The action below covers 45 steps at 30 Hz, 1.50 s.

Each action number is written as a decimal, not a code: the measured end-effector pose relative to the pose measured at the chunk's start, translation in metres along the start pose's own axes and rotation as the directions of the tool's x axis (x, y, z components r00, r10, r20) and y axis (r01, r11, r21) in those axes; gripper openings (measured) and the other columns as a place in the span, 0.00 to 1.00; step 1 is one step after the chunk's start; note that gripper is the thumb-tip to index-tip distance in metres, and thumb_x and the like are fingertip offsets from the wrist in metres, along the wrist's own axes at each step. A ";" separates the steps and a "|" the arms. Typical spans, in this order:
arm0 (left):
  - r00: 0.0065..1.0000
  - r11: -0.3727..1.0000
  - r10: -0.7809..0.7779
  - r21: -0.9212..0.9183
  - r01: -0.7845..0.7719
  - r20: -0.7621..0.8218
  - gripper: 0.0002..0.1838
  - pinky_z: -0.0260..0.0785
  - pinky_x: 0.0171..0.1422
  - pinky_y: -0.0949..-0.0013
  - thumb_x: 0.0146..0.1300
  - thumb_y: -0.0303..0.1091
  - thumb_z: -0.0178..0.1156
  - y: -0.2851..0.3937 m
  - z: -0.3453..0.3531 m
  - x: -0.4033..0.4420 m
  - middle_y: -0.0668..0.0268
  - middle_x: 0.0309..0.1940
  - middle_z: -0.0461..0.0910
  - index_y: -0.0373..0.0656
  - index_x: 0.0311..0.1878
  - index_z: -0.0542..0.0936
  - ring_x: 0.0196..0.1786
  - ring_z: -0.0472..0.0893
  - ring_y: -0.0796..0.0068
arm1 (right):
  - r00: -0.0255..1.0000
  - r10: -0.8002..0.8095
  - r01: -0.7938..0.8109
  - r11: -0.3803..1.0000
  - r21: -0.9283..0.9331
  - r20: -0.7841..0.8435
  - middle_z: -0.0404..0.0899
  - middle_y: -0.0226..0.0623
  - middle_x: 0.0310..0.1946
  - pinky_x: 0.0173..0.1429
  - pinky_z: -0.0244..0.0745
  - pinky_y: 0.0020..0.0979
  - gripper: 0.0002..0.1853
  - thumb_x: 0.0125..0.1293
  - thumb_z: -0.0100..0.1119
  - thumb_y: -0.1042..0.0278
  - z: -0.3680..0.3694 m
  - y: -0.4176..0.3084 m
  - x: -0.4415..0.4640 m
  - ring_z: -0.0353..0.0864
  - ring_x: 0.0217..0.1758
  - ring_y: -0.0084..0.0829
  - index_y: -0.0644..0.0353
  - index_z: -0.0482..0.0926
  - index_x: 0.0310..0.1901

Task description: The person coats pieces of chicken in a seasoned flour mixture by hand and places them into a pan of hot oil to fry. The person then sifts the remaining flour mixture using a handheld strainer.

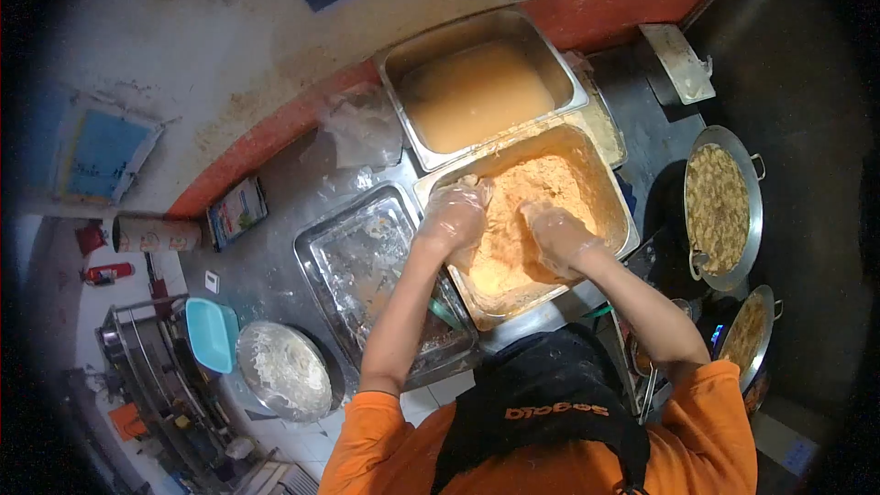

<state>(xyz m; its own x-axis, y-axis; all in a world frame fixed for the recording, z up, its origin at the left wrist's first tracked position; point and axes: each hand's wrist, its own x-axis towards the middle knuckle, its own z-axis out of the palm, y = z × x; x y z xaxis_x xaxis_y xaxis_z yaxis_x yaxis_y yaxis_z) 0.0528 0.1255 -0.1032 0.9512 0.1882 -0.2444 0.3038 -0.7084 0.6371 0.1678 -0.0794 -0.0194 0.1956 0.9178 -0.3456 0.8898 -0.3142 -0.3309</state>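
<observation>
A deep metal pan (626, 211) holds orange-tinted flour (513, 243), heaped toward its far side. My left hand (458, 213), in a clear plastic glove, is at the pan's left side with its fingers curled round something coated that I cannot make out. Also gloved, my right hand (559, 236) reaches into the flour at the right; its fingertips are partly hidden there. Beyond the pan stands a second metal pan (391, 64) with cloudy orange liquid (486, 96). A flour-smeared, shallow metal tray (353, 252) lies to the left, beneath my left forearm.
Two wide pans of frying food (720, 211) (744, 335) stand at the right. A floury round bowl (284, 371) and a turquoise basin (212, 335) are at the lower left. Plastic bags (362, 128) lie by the wall; a metal container (678, 64) is at the back right.
</observation>
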 end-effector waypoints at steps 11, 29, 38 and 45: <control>0.988 0.886 0.046 0.450 -0.110 0.150 0.13 0.72 0.56 0.53 0.63 0.33 0.50 0.026 -0.015 0.024 0.49 0.47 0.80 0.41 0.47 0.79 0.51 0.80 0.50 | 0.999 0.036 -0.030 0.992 -0.126 0.041 0.82 0.46 0.39 0.46 0.78 0.42 0.14 0.63 0.53 0.64 0.026 -0.031 0.027 0.83 0.43 0.44 0.64 0.78 0.45; 0.969 0.976 0.216 -0.015 -0.216 0.122 0.17 0.73 0.46 0.59 0.56 0.37 0.65 0.083 -0.036 -0.006 0.54 0.37 0.83 0.38 0.45 0.79 0.39 0.81 0.52 | 0.613 0.666 -0.545 0.746 0.382 -0.425 0.78 0.63 0.38 0.54 0.74 0.46 0.13 0.57 0.48 0.74 0.178 0.118 0.132 0.79 0.45 0.54 0.75 0.77 0.38; 0.981 0.966 0.193 -0.178 -0.190 0.003 0.17 0.73 0.42 0.73 0.51 0.21 0.67 0.082 -0.069 -0.022 0.67 0.34 0.82 0.37 0.46 0.80 0.36 0.78 0.79 | 0.921 0.379 -0.375 0.925 -0.059 0.089 0.84 0.45 0.40 0.50 0.74 0.28 0.14 0.58 0.58 0.72 -0.019 0.029 0.009 0.82 0.44 0.34 0.67 0.84 0.44; 0.990 0.874 0.115 -0.465 -0.139 -0.079 0.19 0.71 0.42 0.77 0.52 0.13 0.59 0.081 -0.082 -0.046 0.68 0.40 0.77 0.37 0.49 0.76 0.42 0.75 0.79 | 0.667 0.669 -0.010 0.447 0.894 -0.327 0.73 0.39 0.26 0.27 0.69 0.37 0.08 0.63 0.49 0.70 0.062 0.057 0.066 0.70 0.26 0.29 0.59 0.73 0.27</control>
<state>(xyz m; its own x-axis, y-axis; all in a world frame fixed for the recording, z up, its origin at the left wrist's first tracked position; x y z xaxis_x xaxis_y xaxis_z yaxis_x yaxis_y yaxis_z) 0.0383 0.1148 0.0198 0.9810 0.1590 -0.1109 0.1585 -0.3287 0.9310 0.2058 -0.0517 -0.1160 0.8608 0.4815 -0.1648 0.0273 -0.3671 -0.9298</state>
